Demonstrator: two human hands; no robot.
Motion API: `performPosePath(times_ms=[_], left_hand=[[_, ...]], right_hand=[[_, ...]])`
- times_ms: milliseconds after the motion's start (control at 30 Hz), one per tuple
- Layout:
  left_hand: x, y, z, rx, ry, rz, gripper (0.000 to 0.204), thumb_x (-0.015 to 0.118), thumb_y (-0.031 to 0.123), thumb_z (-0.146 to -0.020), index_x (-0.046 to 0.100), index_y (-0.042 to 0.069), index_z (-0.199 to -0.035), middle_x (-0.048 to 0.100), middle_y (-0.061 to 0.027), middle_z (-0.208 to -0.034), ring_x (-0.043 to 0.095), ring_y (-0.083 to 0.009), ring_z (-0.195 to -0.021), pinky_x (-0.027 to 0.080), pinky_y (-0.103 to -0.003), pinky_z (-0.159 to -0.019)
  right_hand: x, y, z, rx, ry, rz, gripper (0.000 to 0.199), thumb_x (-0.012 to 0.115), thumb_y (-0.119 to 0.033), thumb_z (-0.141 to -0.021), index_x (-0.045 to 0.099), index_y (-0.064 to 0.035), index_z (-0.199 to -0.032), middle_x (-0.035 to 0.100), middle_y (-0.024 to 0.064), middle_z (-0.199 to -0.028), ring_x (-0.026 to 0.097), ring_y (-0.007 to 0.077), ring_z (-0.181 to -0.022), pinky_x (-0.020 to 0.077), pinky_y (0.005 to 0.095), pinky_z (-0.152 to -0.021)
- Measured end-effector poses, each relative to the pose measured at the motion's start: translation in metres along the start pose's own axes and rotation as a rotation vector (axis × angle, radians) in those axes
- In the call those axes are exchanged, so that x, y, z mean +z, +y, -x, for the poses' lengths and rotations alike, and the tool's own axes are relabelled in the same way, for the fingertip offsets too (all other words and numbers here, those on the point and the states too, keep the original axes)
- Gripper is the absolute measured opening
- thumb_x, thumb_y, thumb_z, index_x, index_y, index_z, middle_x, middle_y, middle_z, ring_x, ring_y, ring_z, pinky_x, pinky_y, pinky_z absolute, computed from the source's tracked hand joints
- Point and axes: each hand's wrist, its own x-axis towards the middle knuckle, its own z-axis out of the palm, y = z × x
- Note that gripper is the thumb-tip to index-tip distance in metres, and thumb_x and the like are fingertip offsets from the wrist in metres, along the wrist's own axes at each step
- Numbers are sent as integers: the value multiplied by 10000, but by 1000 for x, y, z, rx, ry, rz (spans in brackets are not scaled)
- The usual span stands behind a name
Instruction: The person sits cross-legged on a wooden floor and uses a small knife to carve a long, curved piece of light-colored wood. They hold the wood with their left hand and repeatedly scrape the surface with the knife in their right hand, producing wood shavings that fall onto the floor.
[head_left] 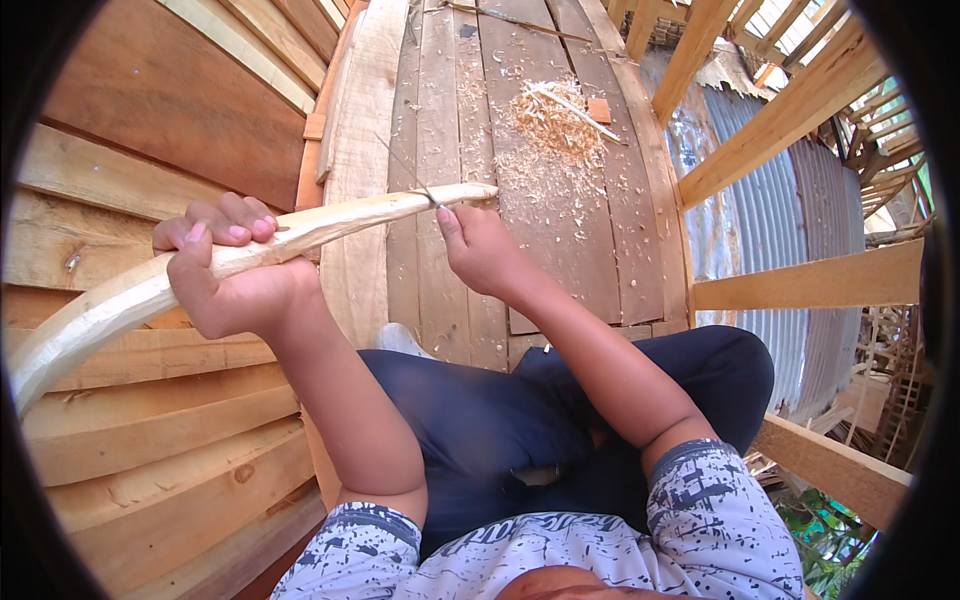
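Observation:
A long, pale, peeled wooden pole [345,222] runs from the left rim toward the middle, tapering to a narrow tip. My left hand [230,260] is wrapped round its thicker part, fingers over the top and thumb at the near side. Close to the tip, my right hand [480,248] is closed round the handle of a knife [408,167]. The knife's thin blade crosses the pole and points up and to the left. Most of the handle is hidden inside my fist.
Wood shavings [560,125] lie heaped on the plank floor [500,60], with a small wood block [599,110] and a pale stick [580,112] by them. A board wall [160,400] stands left. Wooden rails [810,277] and corrugated metal sheets [790,330] are on the right.

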Motion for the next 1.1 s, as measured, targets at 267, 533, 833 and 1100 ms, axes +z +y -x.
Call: performPosePath(times_ms=[267,533,833,1100], left_hand=[[-5,1,-1,5,-17,51,151,516,142,-693,373,122,-738,341,-10,-520,324,-131,-429,334,-246,-445],[0,0,-3,-4,7,75,169,521,128,-679,363,132,-737,315,-6,-534,305,-124,-436,322,-237,-436],[-2,-1,-2,-4,13,36,164,517,148,-688,357,139,-723,327,-7,-544,323,-133,-465,331,-247,-459],[1,-1,1,35,88,16,164,517,143,-693,356,131,-720,304,8,-539,304,-118,-440,311,-228,-432]], right_hand=[[-2,-4,0,29,-56,42,445,399,-282,-1014,634,83,-913,640,321,-830,631,477,-830,485,548,-777],[-5,-9,3,112,-68,86,435,388,-261,-1012,632,78,-889,635,322,-863,630,460,-811,486,535,-774],[-4,-21,7,-61,-15,42,454,363,-270,-1016,611,57,-822,619,316,-817,607,464,-776,473,531,-756],[-1,-3,1,70,7,29,463,357,-293,-1022,621,60,-879,620,317,-809,612,478,-825,477,533,-772]])
